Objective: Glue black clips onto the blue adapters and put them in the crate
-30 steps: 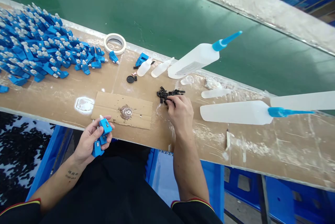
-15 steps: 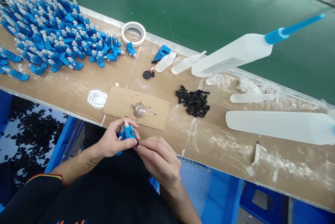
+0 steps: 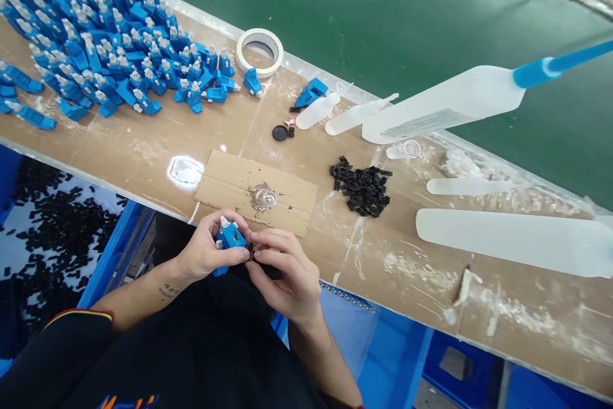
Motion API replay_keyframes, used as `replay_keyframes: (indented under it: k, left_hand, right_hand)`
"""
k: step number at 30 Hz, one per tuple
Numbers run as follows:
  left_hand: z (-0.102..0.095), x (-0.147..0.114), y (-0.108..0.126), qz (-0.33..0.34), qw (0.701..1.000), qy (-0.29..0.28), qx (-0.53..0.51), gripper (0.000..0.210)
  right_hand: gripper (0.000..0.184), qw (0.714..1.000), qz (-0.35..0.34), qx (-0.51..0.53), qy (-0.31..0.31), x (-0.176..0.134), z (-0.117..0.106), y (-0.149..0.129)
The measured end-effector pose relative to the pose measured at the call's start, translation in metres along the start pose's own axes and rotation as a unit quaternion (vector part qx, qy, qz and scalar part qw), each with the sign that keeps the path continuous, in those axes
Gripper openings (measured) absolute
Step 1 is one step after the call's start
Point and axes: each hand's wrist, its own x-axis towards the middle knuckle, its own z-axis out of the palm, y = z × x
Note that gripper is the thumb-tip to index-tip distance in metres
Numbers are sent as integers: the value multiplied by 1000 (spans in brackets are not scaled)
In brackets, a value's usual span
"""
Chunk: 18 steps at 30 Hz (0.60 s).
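A worker's left hand [image 3: 213,252] is clamped around blue parts [image 3: 232,235] at the front edge of a desk [image 3: 297,160], while the right hand [image 3: 285,272], fingertips pinched together, holds a small black piece [image 3: 249,251] against their side. Just beyond the hands lies a strip of cardboard [image 3: 221,179] bearing a clear, glossy blob [image 3: 263,197]. A pile of black pieces [image 3: 364,187] sits to its right, near a large bottle [image 3: 507,240] and a blue-nozzled bottle [image 3: 450,103]. At far left, a heap of blue parts with pale tips [image 3: 115,52] spreads toward a tape roll [image 3: 279,55]. Below the desk, more black pieces [image 3: 71,224] fill a bin [image 3: 108,262].
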Motion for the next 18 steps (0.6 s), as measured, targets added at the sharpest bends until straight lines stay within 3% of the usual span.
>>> replay_keyframes:
  k: [8,14,18]
  left_hand:
    - [-1,1,0,5,1000,12,18,40]
    - [2,5,1,-54,998,-8,-1,43]
    - [-1,8,5,-53,998,-18,24,41]
  right_hand:
    - [41,1000,-5,-11,21,1,3,4]
    - [53,999,12,15,38,0,-2,6]
    - [58,999,35,25,27,-3,-2,8]
